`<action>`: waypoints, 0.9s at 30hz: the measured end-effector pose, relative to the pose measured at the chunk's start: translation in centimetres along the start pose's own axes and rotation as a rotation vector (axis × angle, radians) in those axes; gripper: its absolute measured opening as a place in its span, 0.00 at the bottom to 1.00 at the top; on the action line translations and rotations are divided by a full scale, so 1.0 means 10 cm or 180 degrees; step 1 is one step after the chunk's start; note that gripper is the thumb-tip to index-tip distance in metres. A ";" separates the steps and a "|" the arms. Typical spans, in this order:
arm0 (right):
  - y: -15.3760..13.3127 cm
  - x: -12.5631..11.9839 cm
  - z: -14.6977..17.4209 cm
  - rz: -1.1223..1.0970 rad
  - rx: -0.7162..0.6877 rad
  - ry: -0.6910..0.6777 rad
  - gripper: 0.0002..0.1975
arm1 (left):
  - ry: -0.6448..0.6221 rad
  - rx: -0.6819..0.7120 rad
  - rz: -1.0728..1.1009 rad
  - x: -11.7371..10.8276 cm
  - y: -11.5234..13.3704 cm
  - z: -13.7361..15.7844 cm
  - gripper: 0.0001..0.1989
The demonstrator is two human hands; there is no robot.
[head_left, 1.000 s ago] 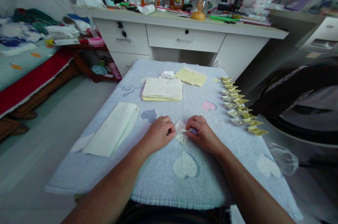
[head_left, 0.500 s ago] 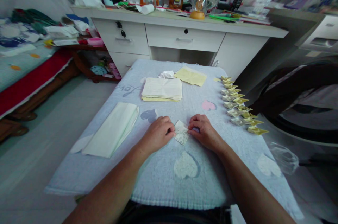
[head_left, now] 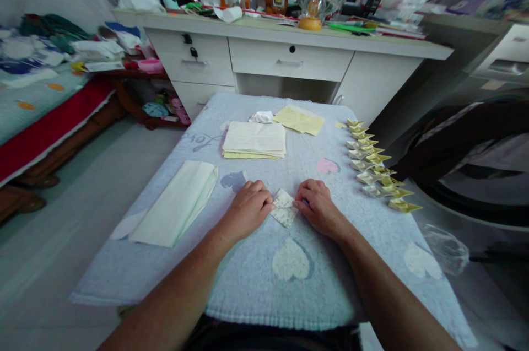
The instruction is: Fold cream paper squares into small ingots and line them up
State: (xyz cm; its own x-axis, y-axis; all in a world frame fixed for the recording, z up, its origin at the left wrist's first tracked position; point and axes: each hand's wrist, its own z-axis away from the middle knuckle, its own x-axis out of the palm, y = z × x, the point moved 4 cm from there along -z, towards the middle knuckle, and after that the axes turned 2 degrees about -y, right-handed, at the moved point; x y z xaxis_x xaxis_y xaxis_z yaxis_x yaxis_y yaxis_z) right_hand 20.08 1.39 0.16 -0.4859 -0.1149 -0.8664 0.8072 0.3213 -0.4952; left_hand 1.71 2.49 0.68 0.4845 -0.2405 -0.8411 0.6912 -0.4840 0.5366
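A small folded square of paper (head_left: 284,209), pale with dark print, lies turned like a diamond on the cloth-covered table (head_left: 248,290). My left hand (head_left: 253,203) pinches its left corner, fingers curled together. At the opposite corner, my right hand (head_left: 316,201) is closed with thumb and forefinger on the paper's edge. Beyond the hands sits a stack of paper sheets (head_left: 254,139), white on top and yellowish below. Along the table's right side stand several folded paper boats (head_left: 374,166) in rows, some yellow and some whitish.
A folded pale sheet (head_left: 176,205) lies at the left. Behind the stack are crumpled white paper (head_left: 262,117) and a yellow sheet (head_left: 300,119). A cluttered white desk (head_left: 289,34) stands beyond the table, a bed (head_left: 53,97) to the left, and a washing machine (head_left: 496,81) to the right.
Both hands keep hold of the paper's corners, with only slight finger shifts. The whole view has moved very slightly; nothing else has visibly changed.
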 end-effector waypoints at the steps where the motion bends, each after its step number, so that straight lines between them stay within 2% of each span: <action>1: 0.00 0.00 0.00 0.0003 -0.0017 0.0007 0.05 | -0.0023 0.0007 -0.0026 0.00 0.01 0.00 0.05; 4: -0.04 -0.02 0.03 -0.0095 -0.0159 0.0094 0.03 | -0.0061 0.0057 -0.0035 0.00 0.02 -0.01 0.05; 8: -0.11 0.00 0.05 -0.0281 -0.0389 0.0169 0.10 | -0.0095 0.0094 0.0011 0.01 0.02 -0.01 0.04; 11: -0.16 0.05 0.02 -0.0274 -0.0464 0.0154 0.06 | -0.0113 0.0082 -0.0005 0.03 0.02 0.00 0.03; 16: -0.20 0.09 -0.03 -0.0081 -0.0381 0.0093 0.03 | -0.0058 0.0081 0.0003 0.03 0.00 0.00 0.01; 21: -0.21 0.11 -0.05 0.0074 -0.0202 -0.0028 0.01 | 0.0000 0.0068 0.0044 0.01 -0.02 0.01 0.04; 27: -0.16 0.11 -0.07 0.0065 -0.0012 0.0054 0.05 | 0.0023 0.0028 0.0032 0.02 -0.01 0.01 0.06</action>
State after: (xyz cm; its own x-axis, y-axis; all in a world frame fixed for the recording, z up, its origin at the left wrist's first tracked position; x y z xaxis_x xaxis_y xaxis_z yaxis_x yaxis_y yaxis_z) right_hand 17.96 1.42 0.06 -0.4749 -0.0922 -0.8752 0.8157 0.3271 -0.4771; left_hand 1.70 2.40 0.45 0.4954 -0.2393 -0.8351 0.6816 -0.4889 0.5444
